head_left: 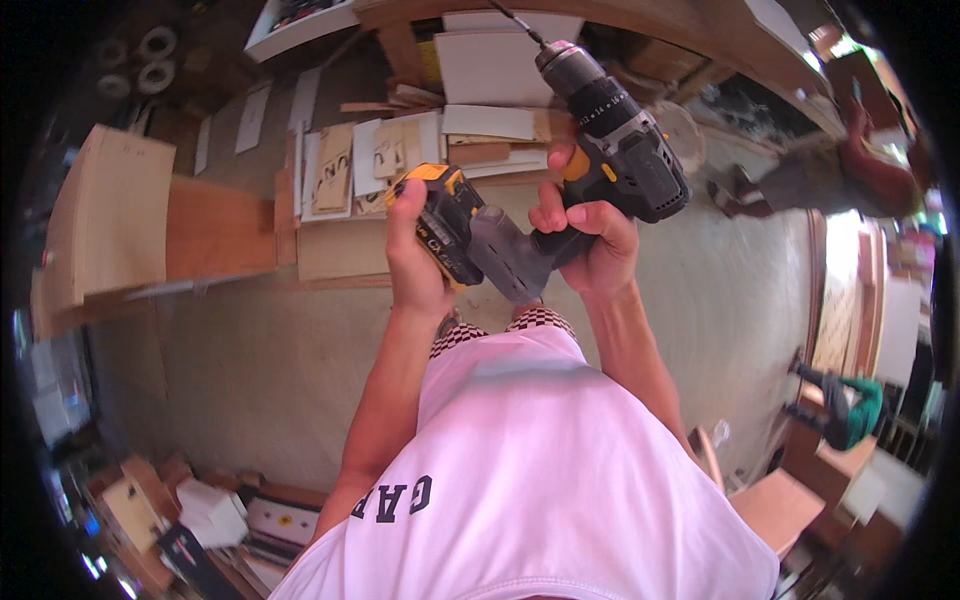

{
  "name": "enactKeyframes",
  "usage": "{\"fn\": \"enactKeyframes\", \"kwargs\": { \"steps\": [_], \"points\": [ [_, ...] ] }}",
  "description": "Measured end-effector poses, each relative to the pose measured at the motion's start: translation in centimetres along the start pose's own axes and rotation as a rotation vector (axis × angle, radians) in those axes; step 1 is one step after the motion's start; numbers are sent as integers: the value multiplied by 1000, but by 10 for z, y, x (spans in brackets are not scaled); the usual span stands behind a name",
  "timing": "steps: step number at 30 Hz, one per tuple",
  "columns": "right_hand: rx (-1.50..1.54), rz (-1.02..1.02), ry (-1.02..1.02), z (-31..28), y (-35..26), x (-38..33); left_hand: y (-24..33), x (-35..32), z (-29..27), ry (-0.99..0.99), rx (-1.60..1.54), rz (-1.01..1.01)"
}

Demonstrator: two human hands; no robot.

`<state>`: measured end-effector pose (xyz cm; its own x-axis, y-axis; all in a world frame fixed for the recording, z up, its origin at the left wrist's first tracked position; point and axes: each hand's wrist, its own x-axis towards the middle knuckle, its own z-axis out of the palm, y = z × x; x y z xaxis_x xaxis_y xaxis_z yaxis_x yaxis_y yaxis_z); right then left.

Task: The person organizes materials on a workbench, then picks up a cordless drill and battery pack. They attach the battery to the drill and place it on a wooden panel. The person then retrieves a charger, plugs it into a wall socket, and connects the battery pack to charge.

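Note:
A black and grey cordless drill (625, 140) with yellow buttons is held up in front of my chest. Its long thin bit (518, 24) points up and to the left. My right hand (607, 245) grips the handle, fingers wrapped round it just below the drill's body. At the handle's foot is a black and yellow battery pack (448, 222). My left hand (415, 258) clasps that pack, its thumb on the outer end and the other fingers mostly hidden behind. The pack meets the drill's foot; whether it is fully seated I cannot tell.
Beyond the drill, boards and wood offcuts (400, 150) are stacked near a wooden bench (660, 22). A wooden box (120, 215) stands at left. Another person (835, 175) is at far right, with someone in green (858, 412) below. Cartons and panels (210, 515) lie at lower left.

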<state>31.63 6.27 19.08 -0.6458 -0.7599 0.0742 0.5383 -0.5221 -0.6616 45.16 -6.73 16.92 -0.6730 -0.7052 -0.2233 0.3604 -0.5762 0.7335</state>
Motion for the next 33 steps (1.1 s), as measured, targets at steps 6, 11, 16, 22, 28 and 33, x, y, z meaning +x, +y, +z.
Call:
{"fn": "enactKeyframes", "kwargs": {
  "steps": [6,11,16,22,28,33],
  "points": [
    [-31,-323,198,64,37,-74,27,-28,-26,-192,156,8],
    [-73,-509,355,83,25,-79,30,-6,-9,-337,136,-226],
    [-207,-614,447,104,26,-124,31,-22,-2,-571,64,-434],
    [-149,-890,542,103,5,-210,12,-127,29,-665,236,-459],
    [-201,-1221,660,127,-34,-351,-34,-234,63,-1115,281,-557],
    [-305,-1377,703,144,-50,-484,-52,-363,82,-1335,333,-449]
  ]
}}
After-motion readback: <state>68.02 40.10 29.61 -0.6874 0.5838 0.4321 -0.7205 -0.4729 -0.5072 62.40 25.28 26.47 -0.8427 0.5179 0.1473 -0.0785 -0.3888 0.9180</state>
